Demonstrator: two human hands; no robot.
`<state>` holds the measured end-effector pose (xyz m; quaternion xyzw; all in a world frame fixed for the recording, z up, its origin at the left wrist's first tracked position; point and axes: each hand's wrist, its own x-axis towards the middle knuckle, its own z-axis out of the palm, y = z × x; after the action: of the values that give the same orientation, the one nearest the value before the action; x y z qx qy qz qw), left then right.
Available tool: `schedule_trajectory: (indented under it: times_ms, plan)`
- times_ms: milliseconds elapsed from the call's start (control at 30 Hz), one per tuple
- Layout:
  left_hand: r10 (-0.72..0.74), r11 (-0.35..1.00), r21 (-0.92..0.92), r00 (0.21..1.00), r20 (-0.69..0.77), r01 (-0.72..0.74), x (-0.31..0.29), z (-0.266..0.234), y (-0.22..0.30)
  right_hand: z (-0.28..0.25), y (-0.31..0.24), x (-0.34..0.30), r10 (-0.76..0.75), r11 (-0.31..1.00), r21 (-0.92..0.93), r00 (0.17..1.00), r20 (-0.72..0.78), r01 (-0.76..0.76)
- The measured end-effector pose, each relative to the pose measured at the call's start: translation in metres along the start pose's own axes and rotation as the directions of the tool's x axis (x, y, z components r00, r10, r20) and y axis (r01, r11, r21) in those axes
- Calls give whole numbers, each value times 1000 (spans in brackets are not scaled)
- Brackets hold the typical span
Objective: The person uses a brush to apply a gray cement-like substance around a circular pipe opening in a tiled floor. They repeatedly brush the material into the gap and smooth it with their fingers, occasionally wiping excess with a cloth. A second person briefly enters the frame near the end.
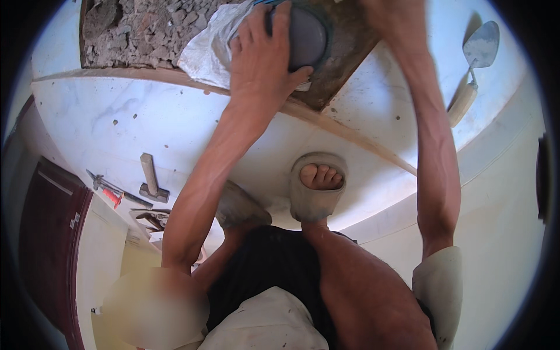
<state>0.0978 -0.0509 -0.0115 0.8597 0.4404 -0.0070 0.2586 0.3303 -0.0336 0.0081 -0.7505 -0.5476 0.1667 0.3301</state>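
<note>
My left hand reaches to the top of the view and lies over the edge of a dark grey, rounded object, fingers spread and thumb apart. That object has a bluish-green rim; its kind is unclear. A crumpled white sack lies beside and partly under the hand. My right hand is at the top edge, smeared by motion and cut off, so its fingers are hidden. Beneath it is a dark, damp-looking patch bordering the white tiles.
Broken rubble fills a bed at the upper left. A pointing trowel lies at the right. A hammer and a red-handled tool rest on the left, near a dark red door. My sandalled feet stand on pale tiles.
</note>
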Motion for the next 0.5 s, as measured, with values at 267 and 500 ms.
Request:
schedule_trajectory:
  times_ms: [267, 500]
  plan:
    - [-69, 996, 73, 981, 182, 57, 21, -12, 24, -88, 87, 3, 281, 960, 64, 931, -233, -273]
    - [-87, 995, 61, 967, 239, 74, 28, -15, 23, -54, 111, -12, 13, 934, -312, 889, -457, -174]
